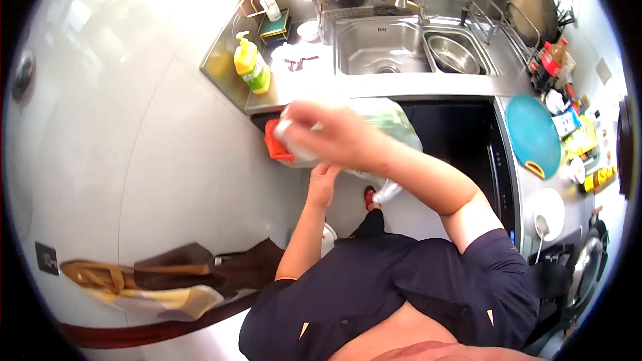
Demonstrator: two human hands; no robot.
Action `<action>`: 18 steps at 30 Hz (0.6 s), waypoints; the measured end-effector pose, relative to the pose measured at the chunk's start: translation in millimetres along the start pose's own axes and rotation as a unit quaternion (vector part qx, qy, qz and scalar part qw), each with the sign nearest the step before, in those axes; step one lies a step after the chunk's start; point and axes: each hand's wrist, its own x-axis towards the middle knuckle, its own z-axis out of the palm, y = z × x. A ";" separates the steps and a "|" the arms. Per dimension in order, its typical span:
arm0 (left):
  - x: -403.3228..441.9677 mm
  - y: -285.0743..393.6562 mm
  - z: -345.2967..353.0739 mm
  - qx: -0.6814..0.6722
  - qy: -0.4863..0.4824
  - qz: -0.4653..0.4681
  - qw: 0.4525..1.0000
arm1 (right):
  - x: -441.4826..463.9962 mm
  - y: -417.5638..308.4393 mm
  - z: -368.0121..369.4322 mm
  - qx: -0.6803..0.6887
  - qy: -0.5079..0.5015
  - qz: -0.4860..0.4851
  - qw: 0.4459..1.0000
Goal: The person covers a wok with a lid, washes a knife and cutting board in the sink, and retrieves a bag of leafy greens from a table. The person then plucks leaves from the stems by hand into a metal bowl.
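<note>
A clear plastic bag (390, 120) with something green inside hangs in front of the counter, just below the sink. My right hand (331, 134) is raised across the bag's left part, its fingers closed on white plastic and blurred by motion. Below it, my left hand (324, 184) touches the underside of the bag; its fingers are partly hidden, so its grip cannot be made out. Something red-orange (277, 142) shows at the bag's left end, beside my right hand.
Behind the bag is a steel sink (381, 43) with a metal bowl (453, 53). A yellow pump bottle (251, 67) stands at the counter's left corner. To the right lie a teal cutting board (533, 135) and a white bowl (547, 210). Aprons (247, 264) hang at lower left.
</note>
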 end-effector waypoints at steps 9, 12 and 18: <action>221.8 -53.7 -71.4 -0.109 0.167 0.019 0.980 | 90.1 171.9 -22.1 -0.027 -0.157 -0.107 0.981; 277.9 -85.0 -89.8 -0.124 0.201 -0.013 0.972 | 72.1 243.3 -71.7 0.046 -0.163 -0.016 0.985; 352.4 -82.4 -78.5 -0.194 0.352 -0.047 0.914 | -67.3 420.2 -277.0 -0.030 0.216 0.374 0.902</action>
